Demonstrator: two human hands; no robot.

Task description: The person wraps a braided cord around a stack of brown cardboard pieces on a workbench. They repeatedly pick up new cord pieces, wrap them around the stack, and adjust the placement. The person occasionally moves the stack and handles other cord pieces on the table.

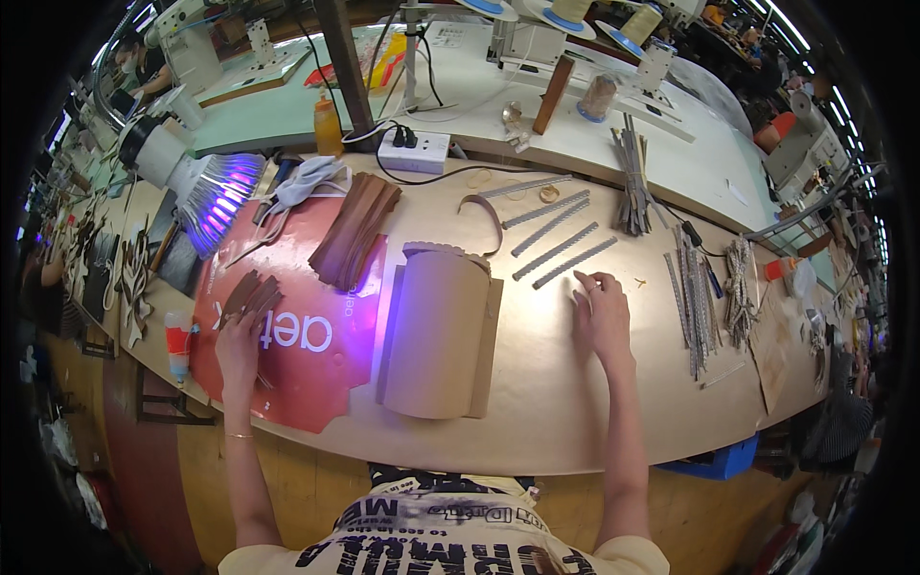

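Note:
My left hand [239,347] reaches over a red printed sheet [297,383], its fingers closed on the lower end of a small fanned stack of brown strips [251,291]. My right hand [606,316] is over the table with fingers bent and apart, holding nothing that I can see. Just beyond its fingertips lie several grey wavy-edged strips [575,262]. Between my hands a tan cardboard cylinder [438,335] rests on a flat board, with a scalloped strip along its far end. A thin brown curved strip [487,220] stands up behind it.
A lit lamp [222,196] hangs at the left above the sheet. Behind are a thick brown strip stack [355,230], a white power strip [414,150] and an amber bottle [328,129]. Bundles of strips [632,177] lie right. A glue bottle [178,347] stands left.

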